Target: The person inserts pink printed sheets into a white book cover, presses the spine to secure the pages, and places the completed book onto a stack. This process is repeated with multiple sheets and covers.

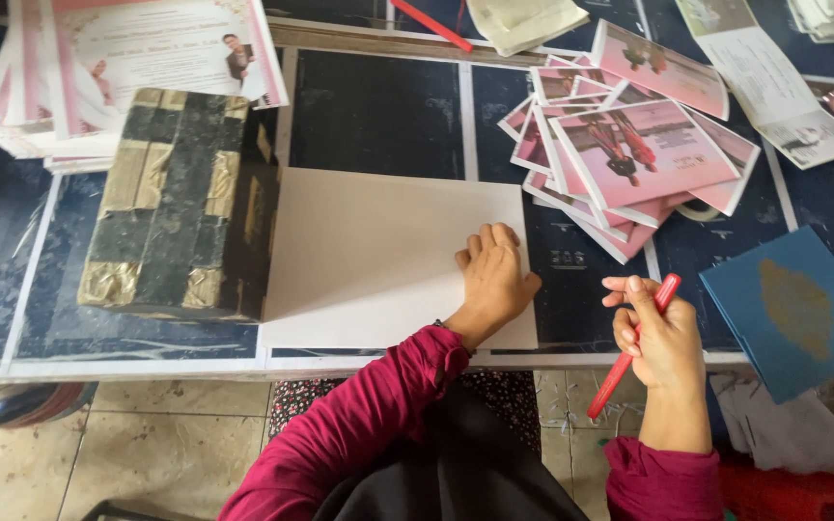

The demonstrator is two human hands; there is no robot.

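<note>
White paper sheet looks light, thin and bendy, best lifted by an edge, lying under the flat, open left hand while the right hand pinches a red pencil.

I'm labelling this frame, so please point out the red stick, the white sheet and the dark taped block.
red stick (629, 352), head view, on its shaft below the right hand.
white sheet (369, 256), head view, on its bare middle.
dark taped block (180, 193), head view, on its top face.

Taped dark block, pink printed cards, blue folder, perhaps cloth
</note>
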